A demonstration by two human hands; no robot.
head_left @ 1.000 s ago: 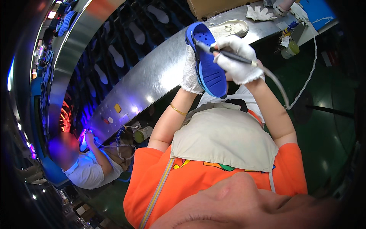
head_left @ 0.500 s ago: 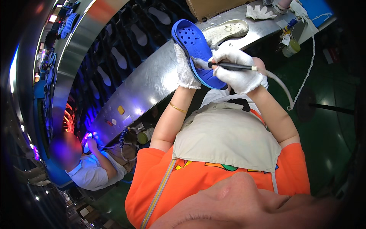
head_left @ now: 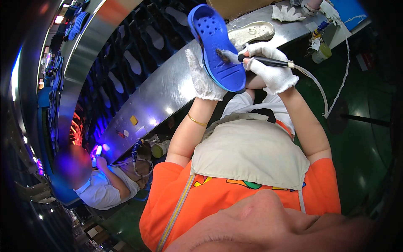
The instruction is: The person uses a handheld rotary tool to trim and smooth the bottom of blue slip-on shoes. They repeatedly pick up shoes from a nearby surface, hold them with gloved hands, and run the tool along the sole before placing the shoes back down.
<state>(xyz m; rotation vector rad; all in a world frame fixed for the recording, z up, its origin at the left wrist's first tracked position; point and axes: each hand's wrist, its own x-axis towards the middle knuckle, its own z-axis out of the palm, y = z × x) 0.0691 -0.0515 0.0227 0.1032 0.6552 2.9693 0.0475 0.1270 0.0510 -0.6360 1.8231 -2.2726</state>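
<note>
Presently, the left hand [head_left: 203,80], gloved in white, is clamped on the edge of a blue shoe sole [head_left: 216,46], which is held raised above the steel counter [head_left: 168,88]. The right hand [head_left: 268,69], also gloved, is closed around a brush tool [head_left: 268,62] fed by a thin hose [head_left: 323,90]; its bristles are pressed on the sole's inner face. Judging from this, even strokes should be applied and the sole kept steady. A pale sole [head_left: 252,32] lies on the counter beyond.
</note>
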